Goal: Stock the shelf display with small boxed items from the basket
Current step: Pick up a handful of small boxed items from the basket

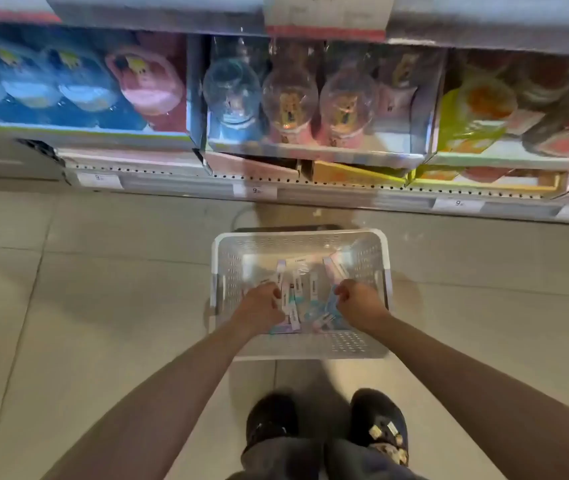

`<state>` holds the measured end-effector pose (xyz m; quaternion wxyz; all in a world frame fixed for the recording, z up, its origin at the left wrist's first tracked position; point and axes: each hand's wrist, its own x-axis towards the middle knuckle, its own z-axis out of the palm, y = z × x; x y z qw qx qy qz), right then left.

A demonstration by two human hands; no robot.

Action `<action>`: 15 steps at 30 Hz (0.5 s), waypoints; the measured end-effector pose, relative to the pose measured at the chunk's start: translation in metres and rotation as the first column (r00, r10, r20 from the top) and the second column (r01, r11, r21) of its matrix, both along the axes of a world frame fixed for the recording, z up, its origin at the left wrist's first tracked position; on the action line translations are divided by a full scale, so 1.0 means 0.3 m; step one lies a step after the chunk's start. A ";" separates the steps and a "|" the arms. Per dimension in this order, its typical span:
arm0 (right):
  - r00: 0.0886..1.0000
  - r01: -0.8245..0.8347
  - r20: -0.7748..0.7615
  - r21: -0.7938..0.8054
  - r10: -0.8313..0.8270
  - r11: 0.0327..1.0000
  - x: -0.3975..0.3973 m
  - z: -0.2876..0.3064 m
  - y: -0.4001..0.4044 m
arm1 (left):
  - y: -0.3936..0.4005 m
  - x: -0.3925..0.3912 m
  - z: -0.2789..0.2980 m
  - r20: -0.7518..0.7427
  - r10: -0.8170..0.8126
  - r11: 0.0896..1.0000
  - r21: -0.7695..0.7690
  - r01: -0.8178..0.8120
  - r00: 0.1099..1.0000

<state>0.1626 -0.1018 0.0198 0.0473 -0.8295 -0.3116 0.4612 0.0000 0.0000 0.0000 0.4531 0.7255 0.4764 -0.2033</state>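
At the frame's centre, a white basket sits on the floor below the shelf. Both hands reach into it: left hand and right hand curl closed, seemingly gripping small boxes.

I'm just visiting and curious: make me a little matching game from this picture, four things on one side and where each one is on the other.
Things:
1. white basket
2. small boxes
3. dark shoes
4. price tags

Places:
A. on the front edge of the shelf
B. at the bottom of the view, on the person's feet
C. on the tiled floor, in front of the shelf
D. inside the basket, under both hands

Pairs: 1-C, 2-D, 3-B, 4-A
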 end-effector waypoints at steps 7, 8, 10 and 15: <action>0.939 -0.248 0.191 -0.207 0.288 0.946 -0.022 -0.241 0.042 | -0.003 0.033 -0.271 -0.129 -0.436 0.875 0.172 0.453 0.891; 0.936 -0.237 0.204 -0.237 0.287 0.942 -0.023 -0.277 0.055 | -0.003 0.042 -0.289 -0.141 -0.444 0.869 0.175 0.464 0.885; 0.934 -0.205 0.230 -0.288 0.275 0.935 -0.018 -0.350 0.079 | -0.002 0.061 -0.329 -0.134 -0.385 0.894 0.194 0.405 0.913; 0.938 -0.200 0.219 -0.291 0.269 0.936 0.000 -0.458 0.101 | -0.012 0.099 -0.375 -0.143 -0.246 0.907 0.314 0.280 0.959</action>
